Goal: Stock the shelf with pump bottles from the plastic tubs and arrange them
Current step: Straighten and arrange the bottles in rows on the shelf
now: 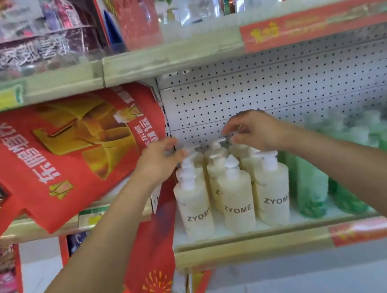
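Observation:
Several cream pump bottles marked ZYOME stand in rows at the left end of the middle shelf. My left hand reaches in from the left and pinches the white pump head of a back-left bottle. My right hand hovers over the back row, its fingers curled round the pump head of a back bottle. The back bottles' bodies are hidden behind the front row.
Green pump bottles fill the shelf to the right of the cream ones. A red hanging banner crowds the left side. A white pegboard wall backs the shelf, and an upper shelf carries packaged goods.

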`<control>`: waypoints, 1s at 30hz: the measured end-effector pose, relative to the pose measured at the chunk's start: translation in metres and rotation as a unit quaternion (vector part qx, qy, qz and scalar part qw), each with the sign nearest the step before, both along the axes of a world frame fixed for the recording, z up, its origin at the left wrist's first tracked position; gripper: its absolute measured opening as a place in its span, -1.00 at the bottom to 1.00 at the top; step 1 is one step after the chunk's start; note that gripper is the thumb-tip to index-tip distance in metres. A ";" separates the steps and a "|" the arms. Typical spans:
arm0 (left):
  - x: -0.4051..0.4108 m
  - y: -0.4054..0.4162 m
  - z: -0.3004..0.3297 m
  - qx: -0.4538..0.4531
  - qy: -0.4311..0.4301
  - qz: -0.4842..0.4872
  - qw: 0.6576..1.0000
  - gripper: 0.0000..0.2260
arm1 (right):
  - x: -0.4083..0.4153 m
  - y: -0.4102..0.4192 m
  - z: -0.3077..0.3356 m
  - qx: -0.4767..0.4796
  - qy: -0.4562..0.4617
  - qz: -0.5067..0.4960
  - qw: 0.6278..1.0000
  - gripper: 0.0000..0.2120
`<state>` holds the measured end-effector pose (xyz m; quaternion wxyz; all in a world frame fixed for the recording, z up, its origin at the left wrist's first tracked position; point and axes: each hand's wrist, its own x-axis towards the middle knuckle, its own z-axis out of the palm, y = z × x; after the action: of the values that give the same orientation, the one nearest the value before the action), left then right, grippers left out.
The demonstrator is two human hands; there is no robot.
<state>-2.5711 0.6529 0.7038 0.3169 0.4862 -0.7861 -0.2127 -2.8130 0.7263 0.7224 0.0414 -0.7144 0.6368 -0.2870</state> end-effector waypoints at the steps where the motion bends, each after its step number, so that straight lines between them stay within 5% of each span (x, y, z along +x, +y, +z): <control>1: -0.003 -0.008 0.001 0.025 -0.030 -0.004 0.999 -0.55 | 0.001 -0.010 0.001 0.018 0.012 0.007 1.000 -0.78; 5: -0.014 -0.034 -0.003 0.091 -0.168 -0.010 0.982 -0.58 | 0.006 -0.038 -0.003 0.115 0.062 0.025 0.991 -0.72; 14: -0.021 -0.052 -0.014 0.073 -0.118 -0.037 0.990 -0.88 | 0.013 -0.053 -0.004 0.185 0.007 0.022 0.982 -0.63; 30: -0.029 -0.056 -0.016 0.097 -0.100 -0.037 0.990 -0.52 | 0.021 -0.055 -0.009 0.157 0.025 -0.015 0.987 -0.69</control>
<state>-2.5998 0.5971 0.6881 0.1800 0.5043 -0.8068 -0.2495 -2.7916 0.6713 0.7130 0.1332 -0.6963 0.6855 -0.1660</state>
